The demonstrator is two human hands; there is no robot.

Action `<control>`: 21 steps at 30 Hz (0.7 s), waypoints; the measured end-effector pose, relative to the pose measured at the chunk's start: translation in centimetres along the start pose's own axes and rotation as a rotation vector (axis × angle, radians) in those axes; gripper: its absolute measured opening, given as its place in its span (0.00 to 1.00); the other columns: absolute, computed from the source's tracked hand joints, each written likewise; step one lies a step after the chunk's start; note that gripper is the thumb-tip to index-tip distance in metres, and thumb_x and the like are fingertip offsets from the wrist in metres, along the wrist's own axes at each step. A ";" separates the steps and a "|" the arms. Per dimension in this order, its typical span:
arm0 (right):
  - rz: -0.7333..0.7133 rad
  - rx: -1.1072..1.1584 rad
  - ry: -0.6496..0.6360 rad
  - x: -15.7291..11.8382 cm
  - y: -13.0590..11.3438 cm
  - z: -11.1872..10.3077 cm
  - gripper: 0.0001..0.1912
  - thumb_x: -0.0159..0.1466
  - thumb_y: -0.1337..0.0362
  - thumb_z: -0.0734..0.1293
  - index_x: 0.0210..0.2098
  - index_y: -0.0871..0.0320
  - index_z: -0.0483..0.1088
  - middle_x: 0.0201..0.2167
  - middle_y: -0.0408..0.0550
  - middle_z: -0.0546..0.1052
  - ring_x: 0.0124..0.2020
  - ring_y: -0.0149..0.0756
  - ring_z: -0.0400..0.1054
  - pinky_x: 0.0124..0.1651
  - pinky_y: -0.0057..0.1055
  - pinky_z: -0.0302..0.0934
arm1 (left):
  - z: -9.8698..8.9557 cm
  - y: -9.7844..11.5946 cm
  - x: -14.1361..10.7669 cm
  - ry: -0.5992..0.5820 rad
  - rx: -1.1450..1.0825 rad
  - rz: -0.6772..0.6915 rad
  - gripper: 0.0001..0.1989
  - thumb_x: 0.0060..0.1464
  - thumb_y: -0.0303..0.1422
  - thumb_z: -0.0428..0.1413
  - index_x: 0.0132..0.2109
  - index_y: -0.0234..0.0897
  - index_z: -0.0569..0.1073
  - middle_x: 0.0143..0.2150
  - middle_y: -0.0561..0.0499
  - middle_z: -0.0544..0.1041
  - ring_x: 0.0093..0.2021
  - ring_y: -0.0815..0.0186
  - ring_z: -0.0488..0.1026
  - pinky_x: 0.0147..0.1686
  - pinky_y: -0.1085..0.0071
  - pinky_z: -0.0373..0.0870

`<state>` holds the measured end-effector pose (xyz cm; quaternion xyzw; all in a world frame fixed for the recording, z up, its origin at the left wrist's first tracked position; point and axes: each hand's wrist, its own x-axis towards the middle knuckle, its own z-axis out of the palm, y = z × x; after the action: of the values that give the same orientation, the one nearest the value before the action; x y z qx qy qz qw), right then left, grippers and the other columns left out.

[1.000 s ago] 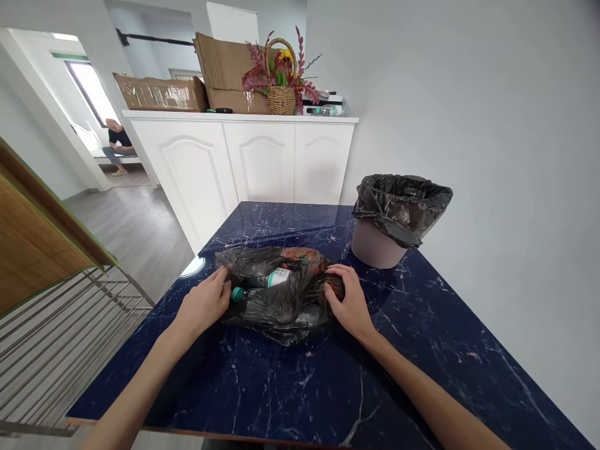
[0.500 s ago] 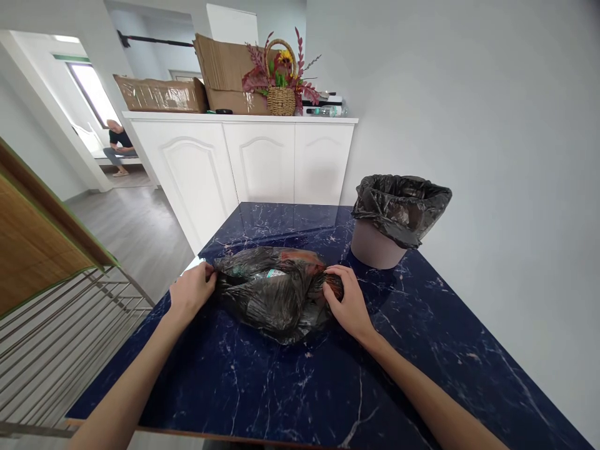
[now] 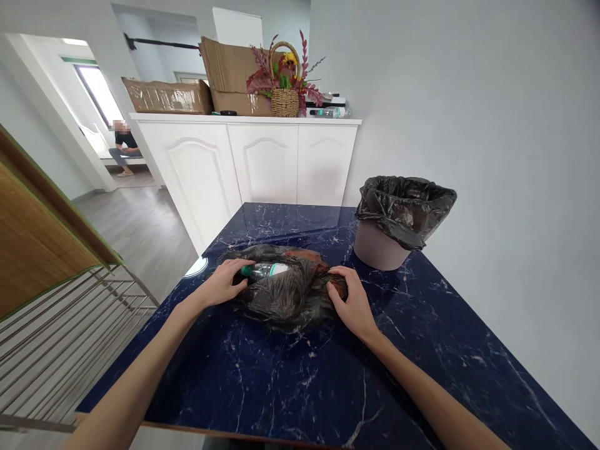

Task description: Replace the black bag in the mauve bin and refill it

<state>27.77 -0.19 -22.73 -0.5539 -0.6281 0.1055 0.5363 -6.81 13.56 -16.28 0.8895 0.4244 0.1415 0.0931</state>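
Note:
A filled black plastic bag (image 3: 284, 300) lies on the dark blue marbled table (image 3: 272, 387). From its opened left end shows a clear plastic bottle (image 3: 262, 270) with a green cap and a white-and-green label, on its side. My left hand (image 3: 225, 282) is at that opening, thumb and fingers apart around the cap end; whether they touch the cap I cannot tell. At the bag's right end, my right hand (image 3: 351, 300) grips the gathered plastic between thumb and fingers. Something orange-brown shows through the thin film at the back right; its kind is unclear.
A grey bin (image 3: 380, 247) with a black liner stands at the table's right rear. Behind is a white cabinet (image 3: 265, 162) bearing cardboard boxes and a flower basket (image 3: 284, 102). To the left stands a metal rack (image 3: 79, 350). A person (image 3: 124, 147) sits in the far room.
My left hand has moved right from the bag's left edge to its opening. The bag's left end has spread, and more of the bottle shows. My right hand keeps its hold.

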 end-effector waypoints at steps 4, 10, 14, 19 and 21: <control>0.013 0.007 0.018 0.1 0.2 -0.1 0.14 0.75 0.53 0.63 0.55 0.51 0.70 0.55 0.58 0.75 0.60 0.53 0.70 0.65 0.55 0.66 | -0.7 -0.4 0.2 -0.099 -0.038 -0.038 0.29 0.56 0.49 0.57 0.60 0.40 0.79 0.60 0.38 0.82 0.62 0.40 0.75 0.63 0.45 0.71; 0.052 0.016 0.024 0.0 0.8 -0.1 0.15 0.74 0.52 0.64 0.55 0.52 0.71 0.54 0.57 0.76 0.58 0.52 0.72 0.63 0.53 0.68 | -3.1 0.0 -1.9 -0.186 -0.156 -0.101 0.30 0.57 0.57 0.57 0.57 0.44 0.82 0.54 0.43 0.85 0.47 0.49 0.82 0.43 0.60 0.79; 0.067 0.025 0.010 -0.1 0.8 -0.1 0.17 0.74 0.50 0.64 0.55 0.52 0.71 0.55 0.56 0.77 0.58 0.52 0.72 0.63 0.52 0.68 | -5.2 0.8 -3.4 -0.138 -0.205 -0.148 0.30 0.58 0.58 0.60 0.60 0.47 0.82 0.41 0.48 0.85 0.37 0.54 0.81 0.35 0.64 0.76; 0.089 0.036 0.003 -0.3 0.9 -0.1 0.18 0.74 0.49 0.64 0.55 0.52 0.71 0.55 0.57 0.77 0.58 0.53 0.73 0.63 0.54 0.68 | -6.7 2.3 -4.6 0.148 -0.421 -0.184 0.30 0.55 0.60 0.65 0.55 0.46 0.84 0.37 0.49 0.84 0.34 0.57 0.79 0.32 0.66 0.75; 0.096 0.037 0.001 -0.4 0.9 -0.1 0.18 0.73 0.48 0.64 0.55 0.53 0.71 0.55 0.57 0.77 0.58 0.53 0.73 0.63 0.54 0.67 | -6.7 2.4 -4.5 0.396 -0.588 -0.202 0.31 0.52 0.59 0.69 0.52 0.40 0.85 0.40 0.46 0.85 0.36 0.58 0.79 0.34 0.65 0.76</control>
<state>28.30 -0.18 -23.59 -0.5735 -0.5984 0.1423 0.5411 -10.00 8.82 -10.06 0.7336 0.4612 0.4170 0.2743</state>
